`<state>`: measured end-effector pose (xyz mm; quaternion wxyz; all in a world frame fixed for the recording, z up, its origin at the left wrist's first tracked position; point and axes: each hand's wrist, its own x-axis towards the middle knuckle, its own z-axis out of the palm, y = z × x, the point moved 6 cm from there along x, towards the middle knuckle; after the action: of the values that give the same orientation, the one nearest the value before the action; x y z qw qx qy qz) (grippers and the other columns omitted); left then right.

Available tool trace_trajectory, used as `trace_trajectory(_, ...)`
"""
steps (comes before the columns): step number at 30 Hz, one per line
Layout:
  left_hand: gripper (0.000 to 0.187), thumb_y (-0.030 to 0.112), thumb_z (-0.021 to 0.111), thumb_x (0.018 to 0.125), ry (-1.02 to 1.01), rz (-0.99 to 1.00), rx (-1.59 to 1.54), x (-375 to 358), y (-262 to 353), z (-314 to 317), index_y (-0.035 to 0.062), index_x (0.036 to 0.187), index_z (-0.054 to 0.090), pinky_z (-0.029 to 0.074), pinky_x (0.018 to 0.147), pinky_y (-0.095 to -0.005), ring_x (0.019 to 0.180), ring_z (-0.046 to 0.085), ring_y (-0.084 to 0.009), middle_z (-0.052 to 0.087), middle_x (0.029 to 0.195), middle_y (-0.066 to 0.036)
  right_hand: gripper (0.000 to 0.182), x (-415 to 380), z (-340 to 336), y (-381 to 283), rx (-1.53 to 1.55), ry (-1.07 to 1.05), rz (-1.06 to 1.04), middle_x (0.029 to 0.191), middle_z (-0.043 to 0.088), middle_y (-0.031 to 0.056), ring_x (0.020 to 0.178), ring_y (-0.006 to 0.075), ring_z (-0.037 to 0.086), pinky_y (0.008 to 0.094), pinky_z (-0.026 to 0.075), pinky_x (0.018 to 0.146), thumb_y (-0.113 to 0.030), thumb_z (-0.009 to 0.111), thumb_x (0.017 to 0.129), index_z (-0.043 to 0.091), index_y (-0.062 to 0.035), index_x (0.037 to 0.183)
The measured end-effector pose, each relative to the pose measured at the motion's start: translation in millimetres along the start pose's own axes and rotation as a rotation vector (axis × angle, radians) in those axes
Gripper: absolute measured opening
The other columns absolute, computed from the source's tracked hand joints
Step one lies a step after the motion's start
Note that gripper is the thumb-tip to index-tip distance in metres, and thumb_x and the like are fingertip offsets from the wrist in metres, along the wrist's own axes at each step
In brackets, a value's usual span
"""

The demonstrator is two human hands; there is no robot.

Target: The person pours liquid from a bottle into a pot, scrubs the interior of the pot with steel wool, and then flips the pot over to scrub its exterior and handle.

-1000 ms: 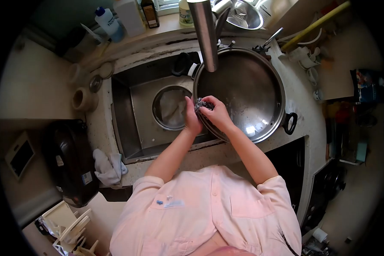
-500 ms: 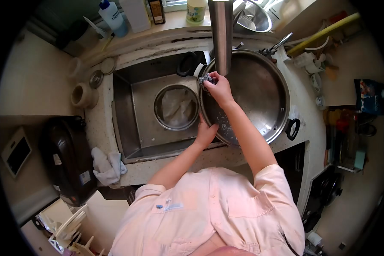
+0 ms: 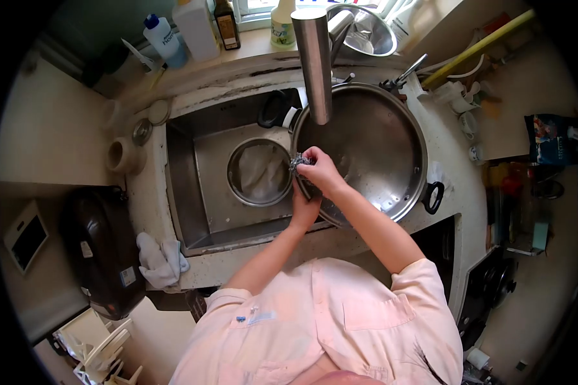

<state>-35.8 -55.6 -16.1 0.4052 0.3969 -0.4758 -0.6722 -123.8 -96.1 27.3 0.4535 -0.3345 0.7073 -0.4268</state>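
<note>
A wide stainless steel pan [image 3: 379,141] with black side handles leans over the sink's right edge and the counter. My right hand [image 3: 323,173] is closed around a steel wool scrubber [image 3: 297,162], pressed to the pan's left rim. Just below it, my left hand [image 3: 304,208] grips the same rim from outside, its fingers partly hidden by the pan. A round metal bowl [image 3: 232,186] with a whitish cloth-like thing [image 3: 261,172] inside stands in the sink [image 3: 202,221], left of my hands.
The steel faucet [image 3: 313,70] juts over the pan. Several bottles [image 3: 164,40] and a metal bowl [image 3: 384,43] line the sill. A white cloth [image 3: 158,260] and a dark appliance [image 3: 103,244] sit at the left. Stone-coloured counter [image 3: 231,268] borders the sink.
My right hand has moved down the pan's left rim with the scrubber, closer to my left hand. My left hand has stayed on the rim. The camera view has shifted slightly.
</note>
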Motion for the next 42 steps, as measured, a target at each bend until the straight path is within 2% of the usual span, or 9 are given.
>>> trace_trajectory(17,0.071,-0.002,0.052,0.068,0.055,0.016,0.139,-4,0,-8,0.0051,0.132,0.024,0.037,0.092,-0.0328,0.110,0.049,-0.0276,0.049,0.118,-0.017,0.021,21,2,-12,0.072,0.003,-0.037,0.071,0.049,-0.0002,0.067,0.0089,0.045,0.0240,0.040,0.060,-0.008,0.063,0.066,0.050,-0.0049,0.082)
trace_trajectory(20,0.070,-0.001,0.056,0.069,0.037,0.103,0.221,-4,2,-5,0.0058,0.132,0.025,0.034,0.096,-0.0342,0.114,0.045,-0.0268,0.044,0.121,-0.015,0.025,-12,-1,3,-0.268,-0.001,-0.039,0.073,0.054,0.0087,0.073,0.0232,0.055,0.0339,0.044,0.069,-0.018,0.064,0.063,0.051,-0.0073,0.083)
trace_trajectory(25,0.071,-0.003,0.048,0.069,0.069,-0.032,0.062,-14,12,-2,0.0041,0.135,0.021,0.032,0.095,-0.0278,0.112,0.043,-0.0218,0.040,0.127,-0.011,0.026,60,-14,-26,-0.140,0.515,-0.174,0.088,0.056,0.0126,0.087,0.0332,0.056,0.0406,0.044,0.075,-0.024,0.063,0.067,0.054,-0.0102,0.088)
trace_trajectory(30,0.070,-0.004,0.046,0.068,0.060,-0.051,-0.024,-12,-1,-2,0.0043,0.134,0.023,0.035,0.092,-0.0255,0.106,0.046,-0.0186,0.046,0.119,-0.009,0.031,138,-133,-18,0.333,0.992,0.049,0.079,0.059,0.0069,0.069,0.0141,0.055,0.0304,0.048,0.062,-0.006,0.071,0.065,0.055,-0.0001,0.090)
trace_trajectory(34,0.070,-0.005,0.045,0.068,0.079,-0.121,-0.096,-11,3,-1,0.0052,0.134,0.024,0.035,0.093,-0.0254,0.106,0.045,-0.0180,0.045,0.120,-0.008,0.013,98,-214,1,0.960,1.151,0.167,0.062,0.060,0.0074,0.047,0.0141,0.056,0.0281,0.046,0.041,-0.002,0.067,0.069,0.057,0.0020,0.063)
trace_trajectory(36,0.071,-0.006,0.045,0.068,0.064,-0.116,-0.069,-11,9,0,0.0052,0.135,0.023,0.034,0.093,-0.0257,0.107,0.044,-0.0177,0.044,0.122,-0.007,0.013,92,-219,14,0.931,1.211,0.028,0.063,0.061,0.0075,0.053,0.0174,0.059,0.0300,0.049,0.048,-0.005,0.069,0.069,0.059,0.0014,0.065)
trace_trajectory(38,0.072,-0.006,0.045,0.068,0.057,-0.109,-0.066,-11,10,2,0.0055,0.135,0.022,0.034,0.094,-0.0260,0.108,0.044,-0.0175,0.043,0.122,-0.007,0.014,80,-206,4,0.153,1.412,0.025,0.068,0.063,0.0105,0.062,0.0246,0.061,0.0340,0.051,0.059,-0.010,0.071,0.068,0.062,-0.0002,0.073)
trace_trajectory(40,0.073,-0.006,0.046,0.068,0.046,-0.109,-0.081,-13,8,2,0.0060,0.136,0.021,0.034,0.094,-0.0264,0.109,0.043,-0.0174,0.043,0.123,-0.007,0.024,119,-162,19,-0.397,1.025,-0.094,0.080,0.063,0.0136,0.076,0.0294,0.061,0.0374,0.049,0.071,-0.015,0.073,0.064,0.064,-0.0037,0.084)
trace_trajectory(42,0.074,-0.006,0.046,0.068,0.047,-0.065,-0.018,-11,7,1,0.0058,0.137,0.020,0.034,0.094,-0.0264,0.108,0.044,-0.0175,0.043,0.123,-0.008,0.026,108,-99,12,-0.318,0.738,-0.361,0.098,0.053,0.0157,0.091,0.0346,0.052,0.0421,0.044,0.082,-0.015,0.068,0.065,0.060,-0.0070,0.089)
